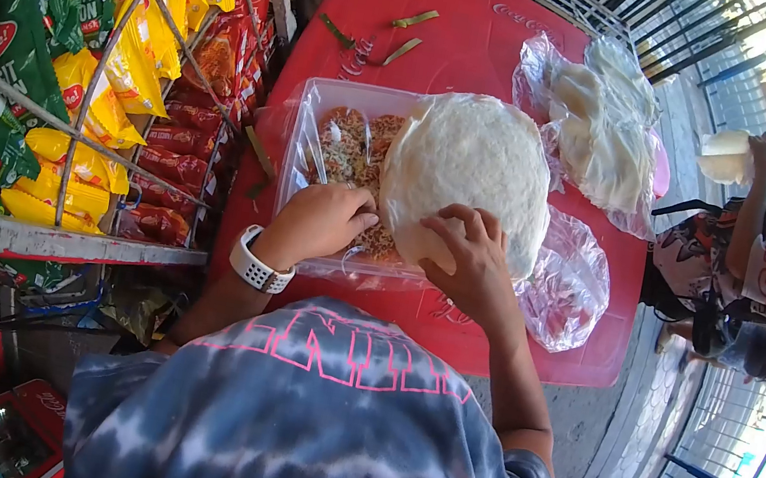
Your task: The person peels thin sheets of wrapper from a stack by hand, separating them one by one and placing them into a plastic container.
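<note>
On the red table lies a clear plastic container (303, 140) with a crumbly brown and orange food (343, 143) in its left part. A stack of round, flat, pale wrappers (471, 168) covers its right part. My left hand (325, 221), with a white watch at the wrist, is over the container's near left side, thumb and fingers pinched together by the wrappers' left edge; what they hold is too small to name. My right hand (471, 259) rests on the near part of the stack, fingers bent and apart.
The red table (471, 16) bears green strips (402, 50), a bag of pale wrappers (605, 124) at the back right and a crumpled clear bag (563, 284) to the right. Snack packets (99, 90) hang behind wire at left. A person (744, 259) stands at right.
</note>
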The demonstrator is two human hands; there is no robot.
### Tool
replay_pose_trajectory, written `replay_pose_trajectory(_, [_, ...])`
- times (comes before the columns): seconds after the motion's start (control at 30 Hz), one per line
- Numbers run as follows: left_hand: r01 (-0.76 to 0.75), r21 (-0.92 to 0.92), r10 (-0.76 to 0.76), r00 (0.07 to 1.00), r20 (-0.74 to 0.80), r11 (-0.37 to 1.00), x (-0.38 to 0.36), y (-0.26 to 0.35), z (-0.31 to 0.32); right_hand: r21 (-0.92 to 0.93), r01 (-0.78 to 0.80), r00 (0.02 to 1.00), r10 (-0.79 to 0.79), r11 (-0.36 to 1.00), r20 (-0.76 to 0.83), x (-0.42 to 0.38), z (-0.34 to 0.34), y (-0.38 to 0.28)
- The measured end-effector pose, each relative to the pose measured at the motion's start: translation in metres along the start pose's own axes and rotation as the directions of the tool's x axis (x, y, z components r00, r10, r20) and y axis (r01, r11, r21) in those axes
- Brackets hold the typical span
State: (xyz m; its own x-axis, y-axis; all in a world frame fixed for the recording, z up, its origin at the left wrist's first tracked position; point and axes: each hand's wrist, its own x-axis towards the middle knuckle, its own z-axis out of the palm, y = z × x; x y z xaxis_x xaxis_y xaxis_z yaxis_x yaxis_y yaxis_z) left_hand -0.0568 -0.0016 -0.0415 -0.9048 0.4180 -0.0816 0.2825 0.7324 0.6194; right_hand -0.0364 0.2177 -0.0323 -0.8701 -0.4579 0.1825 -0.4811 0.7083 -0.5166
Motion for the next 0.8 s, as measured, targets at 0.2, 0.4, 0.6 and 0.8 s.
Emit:
replay_pose_trajectory(0.2, [0.093,-0.123,-0.103,0.992,-0.076,0.988,0.005,0.007,0.012,-0.050,-0.027,0.991,0.020,0.998,-0.135,0.006,0.013,0.000])
replay_pose_trajectory(0.4, [0.076,-0.799,-0.128,0.992,-0.001,0.597,0.019,0.000,0.027,0.091,-0.049,0.958,0.072,0.995,-0.277,0.010,0.021,0.000])
replay_pose_trajectory(0.6, [0.017,-0.969,-0.099,0.995,-0.008,0.245,0.013,0.035,0.004,0.390,0.003,0.931,0.140,0.921,-0.337,0.019,0.000,-0.026])
replay_pose_trajectory(0.8, [-0.023,-0.999,-0.080,0.996,-0.025,0.022,0.001,0.047,-0.023,0.562,0.096,0.913,0.152,0.822,-0.379,0.025,-0.008,-0.060])
